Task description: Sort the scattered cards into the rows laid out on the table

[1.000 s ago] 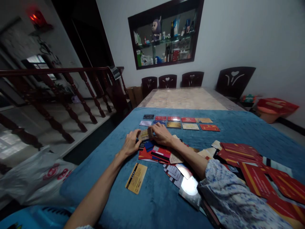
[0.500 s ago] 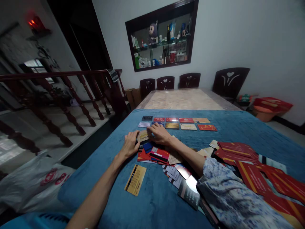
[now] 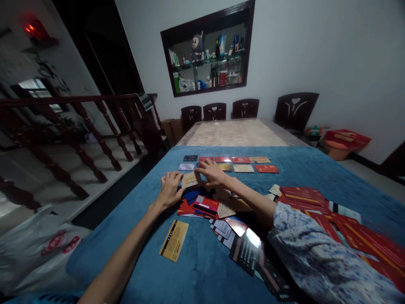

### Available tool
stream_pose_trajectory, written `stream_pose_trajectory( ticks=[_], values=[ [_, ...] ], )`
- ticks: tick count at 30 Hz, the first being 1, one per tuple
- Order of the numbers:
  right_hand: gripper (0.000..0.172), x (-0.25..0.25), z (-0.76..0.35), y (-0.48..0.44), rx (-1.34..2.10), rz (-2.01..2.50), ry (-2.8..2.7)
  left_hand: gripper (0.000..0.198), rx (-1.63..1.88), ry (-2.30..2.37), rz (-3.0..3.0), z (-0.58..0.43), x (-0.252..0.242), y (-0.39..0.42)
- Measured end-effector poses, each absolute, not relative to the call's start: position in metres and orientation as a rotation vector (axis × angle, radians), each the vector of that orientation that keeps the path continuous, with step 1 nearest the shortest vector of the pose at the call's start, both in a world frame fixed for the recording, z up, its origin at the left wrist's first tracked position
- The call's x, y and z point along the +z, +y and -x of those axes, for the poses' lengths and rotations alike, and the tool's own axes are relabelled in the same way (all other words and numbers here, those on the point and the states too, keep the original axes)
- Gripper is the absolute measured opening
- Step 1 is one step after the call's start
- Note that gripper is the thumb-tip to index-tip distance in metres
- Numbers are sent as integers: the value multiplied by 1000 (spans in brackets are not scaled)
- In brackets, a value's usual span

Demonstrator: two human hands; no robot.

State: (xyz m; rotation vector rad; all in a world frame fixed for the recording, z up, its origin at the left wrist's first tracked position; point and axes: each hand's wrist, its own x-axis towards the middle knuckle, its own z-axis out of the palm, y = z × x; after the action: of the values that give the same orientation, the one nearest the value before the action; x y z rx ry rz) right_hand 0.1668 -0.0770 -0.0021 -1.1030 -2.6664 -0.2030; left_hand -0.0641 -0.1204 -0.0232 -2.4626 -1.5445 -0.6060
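Observation:
A beige card (image 3: 190, 180) with gold print sits between my two hands, just in front of the card rows. My left hand (image 3: 171, 188) grips its left edge, thumb toward me and fingers behind. With bent fingers my right hand (image 3: 212, 174) holds its right edge, hiding part of the rows behind. Below them lies a loose pile with a blue card (image 3: 193, 196), a red card with a black stripe (image 3: 205, 207) and a beige card with small text (image 3: 226, 208). A lone yellow card (image 3: 174, 240) lies to the right of my left forearm.
Two rows of cards stretch across the blue cloth (image 3: 294, 169), including a red card (image 3: 267, 169) at the right end. Red card folders (image 3: 306, 198) are heaped at the right. Black cards (image 3: 243, 253) lie near my right sleeve. Dark chairs (image 3: 245, 109) stand beyond the table.
The view has shifted slightly to the right. Both hands stay at the beige card, which keeps nearly the same place on the cloth. My right hand's fingers are slightly more raised.

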Motion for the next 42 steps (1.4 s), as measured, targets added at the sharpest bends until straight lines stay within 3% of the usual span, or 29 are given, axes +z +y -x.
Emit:
stream_pose_trajectory(
  ticks=[25,30,42],
  values=[
    [48,4,-260,-90,-243,1268,-2618,36,-387,-1476,2720,-31,6,-100],
    [35,3,-279,-89,-247,1323,-2598,38,-377,-1445,2738,-51,5,-91],
    [26,7,-324,-88,-201,1507,-2604,34,-257,-1345,2787,-105,4,-68]
  ],
)
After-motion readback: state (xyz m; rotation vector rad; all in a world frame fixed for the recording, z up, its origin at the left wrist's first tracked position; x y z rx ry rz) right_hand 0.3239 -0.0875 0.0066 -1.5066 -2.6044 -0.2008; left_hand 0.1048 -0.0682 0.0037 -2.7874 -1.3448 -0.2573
